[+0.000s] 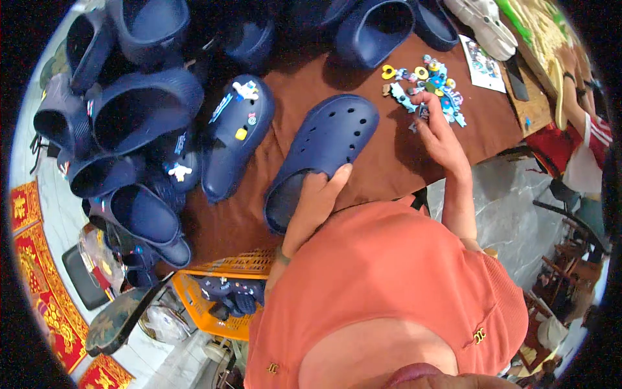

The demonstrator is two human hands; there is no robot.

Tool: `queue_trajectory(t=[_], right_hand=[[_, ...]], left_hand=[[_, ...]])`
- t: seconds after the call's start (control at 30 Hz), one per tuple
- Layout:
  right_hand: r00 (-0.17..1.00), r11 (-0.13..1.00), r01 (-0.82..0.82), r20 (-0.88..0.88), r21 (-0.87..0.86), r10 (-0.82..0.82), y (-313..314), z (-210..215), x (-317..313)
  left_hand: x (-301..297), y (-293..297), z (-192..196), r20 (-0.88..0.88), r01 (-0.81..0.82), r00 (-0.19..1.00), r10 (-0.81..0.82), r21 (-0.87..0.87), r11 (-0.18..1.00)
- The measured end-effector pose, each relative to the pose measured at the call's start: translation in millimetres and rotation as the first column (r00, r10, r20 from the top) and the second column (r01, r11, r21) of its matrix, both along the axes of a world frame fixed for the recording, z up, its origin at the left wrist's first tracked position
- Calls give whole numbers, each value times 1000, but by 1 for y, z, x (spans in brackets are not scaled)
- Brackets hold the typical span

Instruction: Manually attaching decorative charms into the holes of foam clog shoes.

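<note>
A navy clog (330, 133) — holes bare — points away and rightward, left of colourful heaped charms (438, 82).

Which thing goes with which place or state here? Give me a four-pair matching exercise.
1. Left hand
2. Right hand
3. Basket
4. Card

A. White, right of the charms
B. Pinching a small piece between thumb and finger
C. Orange, below the near edge of the table
D. Gripping a clog at its opening

Pairs: 1-D, 2-B, 3-C, 4-A.
</note>
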State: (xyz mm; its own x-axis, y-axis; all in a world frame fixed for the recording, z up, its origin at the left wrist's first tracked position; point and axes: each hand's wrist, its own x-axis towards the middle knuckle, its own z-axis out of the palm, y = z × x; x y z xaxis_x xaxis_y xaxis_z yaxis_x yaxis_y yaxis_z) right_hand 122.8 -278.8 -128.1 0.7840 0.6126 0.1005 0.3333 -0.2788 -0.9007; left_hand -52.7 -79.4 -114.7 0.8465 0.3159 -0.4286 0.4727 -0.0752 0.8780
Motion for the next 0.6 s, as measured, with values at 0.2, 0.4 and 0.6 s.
queue_trajectory(t=[0.2,0.4,0.6], right_hand=[[922,983,98,-386,155,-31,25,-5,-10],[949,940,-312,-13,136,316,50,-3,8],[986,995,3,-167,99,13,77,-10,7]], left_hand=[[-1,-4,-3,206,-48,977,57,-49,998],[-7,0,-11,162,22,987,-20,-9,1000],[-6,-1,-6,128,20,992,-20,-6,1000]])
